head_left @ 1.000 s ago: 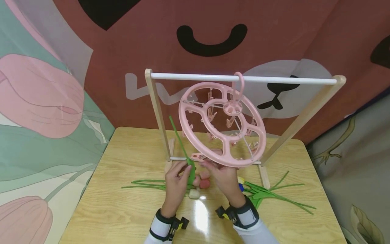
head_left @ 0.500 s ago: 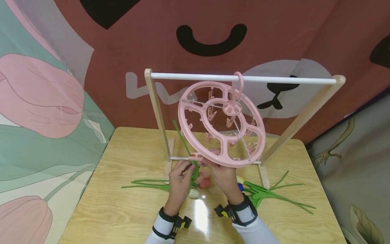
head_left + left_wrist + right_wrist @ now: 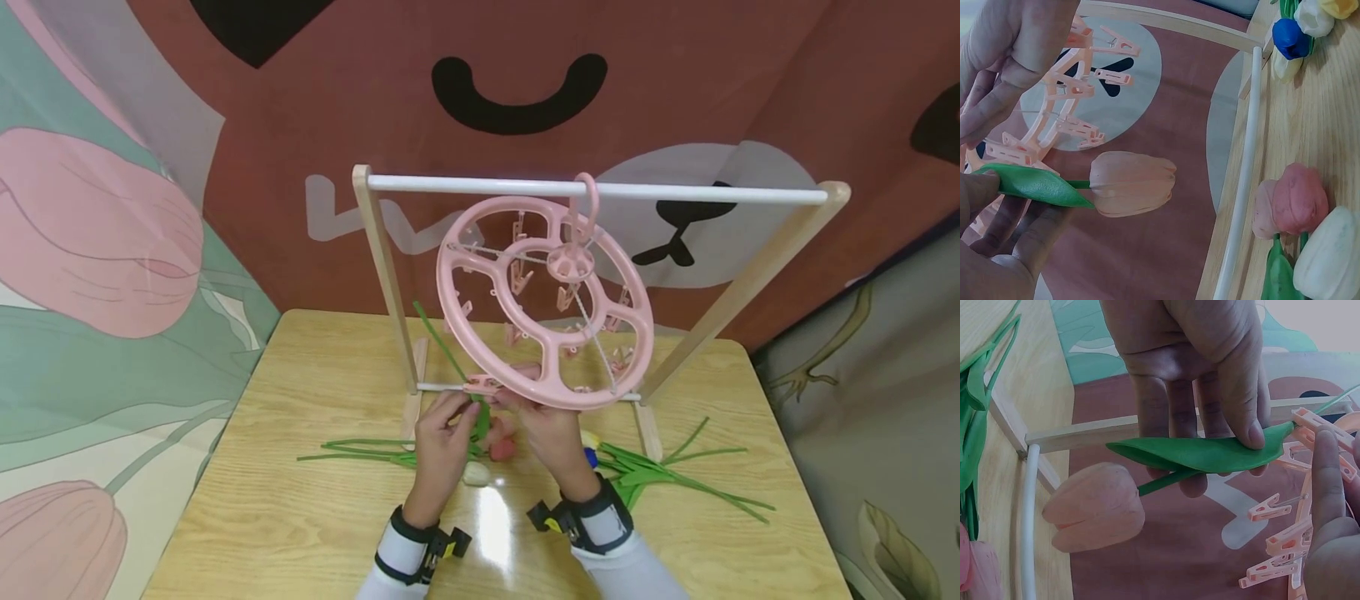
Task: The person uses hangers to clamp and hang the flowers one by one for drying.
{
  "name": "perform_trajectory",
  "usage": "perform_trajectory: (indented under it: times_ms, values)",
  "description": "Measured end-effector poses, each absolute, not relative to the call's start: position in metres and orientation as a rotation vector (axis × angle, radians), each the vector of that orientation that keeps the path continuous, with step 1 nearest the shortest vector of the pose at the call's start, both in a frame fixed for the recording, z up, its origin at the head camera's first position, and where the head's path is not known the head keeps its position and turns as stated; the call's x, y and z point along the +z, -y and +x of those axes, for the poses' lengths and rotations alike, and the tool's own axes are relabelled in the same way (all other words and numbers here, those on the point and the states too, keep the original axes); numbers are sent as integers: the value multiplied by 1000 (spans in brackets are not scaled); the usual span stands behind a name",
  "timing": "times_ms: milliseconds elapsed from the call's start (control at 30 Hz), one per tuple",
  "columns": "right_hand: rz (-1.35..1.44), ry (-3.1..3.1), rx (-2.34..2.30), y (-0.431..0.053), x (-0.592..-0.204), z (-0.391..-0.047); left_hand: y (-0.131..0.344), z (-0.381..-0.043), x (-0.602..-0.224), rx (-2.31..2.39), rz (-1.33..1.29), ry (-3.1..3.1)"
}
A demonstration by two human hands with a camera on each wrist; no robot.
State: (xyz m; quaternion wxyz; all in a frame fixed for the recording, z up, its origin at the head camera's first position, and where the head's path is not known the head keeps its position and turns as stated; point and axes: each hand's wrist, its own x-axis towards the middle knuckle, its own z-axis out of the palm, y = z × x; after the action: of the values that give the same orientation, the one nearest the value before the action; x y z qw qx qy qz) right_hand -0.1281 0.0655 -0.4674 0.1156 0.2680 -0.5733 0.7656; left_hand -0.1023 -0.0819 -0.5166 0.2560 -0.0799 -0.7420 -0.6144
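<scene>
My left hand pinches an artificial tulip by its green leaf and stem; the pale pink bloom points down toward the table, the stem up and away. With my right hand I pinch a pink clothespin at the near edge of a round pink clip hanger. The tulip's stem runs right at that clothespin's jaws in the right wrist view, below the leaf end. Other clothespins dangle from the ring.
The hanger hooks over the white bar of a wooden-legged stand. Pink and white tulips lie at left on the wooden table. Blue, yellow and white tulips lie at right. A patterned cloth hangs behind.
My left hand has moved slightly up and right, bringing the tulip's stem from beside the clothespin to its jaws. My right hand stays at the hanger's near edge, with slight movement.
</scene>
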Motion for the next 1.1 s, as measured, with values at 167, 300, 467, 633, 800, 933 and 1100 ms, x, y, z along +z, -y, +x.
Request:
perform_trajectory:
  times_ms: [167,300,467,633,800,933,1100]
  values:
    - [791,1713,2187,-65,-468,-129,82,-103,-516,-1632,-225,2031]
    - [772,1728,2192,-65,-466,-128,83,-103,-516,-1666,-224,2025]
    - [786,1729,2198,-65,-465,-127,84,-103,-518,-1697,-249,1998]
    - [795,1772,2211,-65,-470,-126,83,-103,-516,-1698,-231,2000]
    - [740,1953,2170,-72,-482,-115,83,-105,-517,-1683,-233,1983]
    - [732,2265,2003,-88,-496,-103,87,-106,-518,-1694,-232,1971]
    - [785,2604,1785,-117,-517,-92,95,-108,-519,-1692,-216,1957]
